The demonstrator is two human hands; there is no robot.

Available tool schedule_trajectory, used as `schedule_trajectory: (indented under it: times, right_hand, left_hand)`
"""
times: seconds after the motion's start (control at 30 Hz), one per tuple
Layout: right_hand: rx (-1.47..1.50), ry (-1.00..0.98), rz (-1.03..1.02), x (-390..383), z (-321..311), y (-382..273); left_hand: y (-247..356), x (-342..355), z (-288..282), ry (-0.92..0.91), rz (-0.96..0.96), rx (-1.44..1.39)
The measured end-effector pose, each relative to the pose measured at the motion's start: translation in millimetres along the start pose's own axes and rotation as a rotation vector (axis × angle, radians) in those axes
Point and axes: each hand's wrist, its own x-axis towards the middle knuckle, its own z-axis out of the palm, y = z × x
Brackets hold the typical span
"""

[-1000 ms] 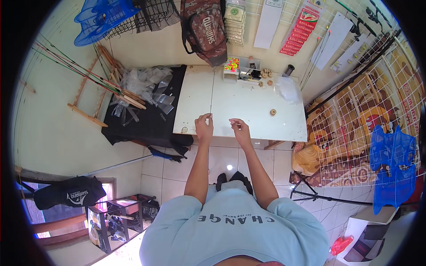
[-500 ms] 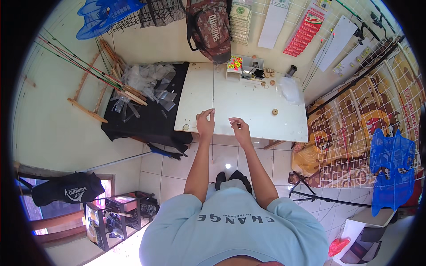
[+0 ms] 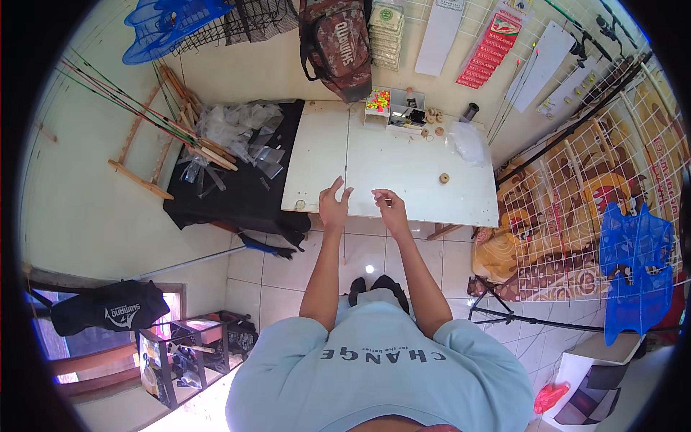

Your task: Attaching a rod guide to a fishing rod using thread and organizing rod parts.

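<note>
Over the near edge of the white table [image 3: 403, 165] my left hand [image 3: 334, 207] is raised, thumb and forefinger spread apart with nothing visible between them. A thin dark line or slim stick [image 3: 346, 162] runs lengthwise over the table beside these fingertips. Its lower end, tipped with a small orange bit [image 3: 344, 261], shows in front of the table. To the right, my right hand [image 3: 391, 207] has its fingers bent and the tips brought together. Whatever it pinches, if anything, is too small to make out.
A divided box [image 3: 378, 121] with bright beads, several wooden spools [image 3: 444, 178] and a clear plastic bag [image 3: 468, 142] lie on the table. To the left, plastic wrappers [image 3: 237, 129] cover a black cloth [image 3: 209, 209]. Wire grid panels [image 3: 576, 209] stand at the right.
My left thumb and forefinger have parted from their pinch at the thin line. The right hand stays nearly in place with its fingertips together.
</note>
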Motion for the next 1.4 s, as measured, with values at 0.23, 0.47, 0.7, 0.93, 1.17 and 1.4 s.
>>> schedule_trajectory:
  times: [0.23, 0.47, 0.7, 0.93, 1.17, 1.4]
  right_hand:
    - [0.003, -0.012, 0.016, -5, 1, -1]
    - [-0.011, 0.036, -0.067, -4, 0, 3]
    - [-0.006, 0.031, -0.063, -1, -2, 10]
    - [0.001, 0.039, -0.082, -1, -4, 9]
    - [0.003, 0.011, 0.005, -2, -1, 1]
    - [-0.007, -0.017, 0.013, -1, 6, 0]
  left_hand:
    - [-7, -4, 0, 0.023, 0.047, 0.023]
    - [4, -6, -2, 0.015, 0.052, 0.040]
    - [6, -7, 2, 0.005, 0.086, 0.018]
    - [1, -5, 11, 0.039, 0.165, 0.031]
    - [-8, -3, 4, 0.088, 0.116, 0.044]
    - [-8, -3, -1, 0.052, 0.046, 0.060]
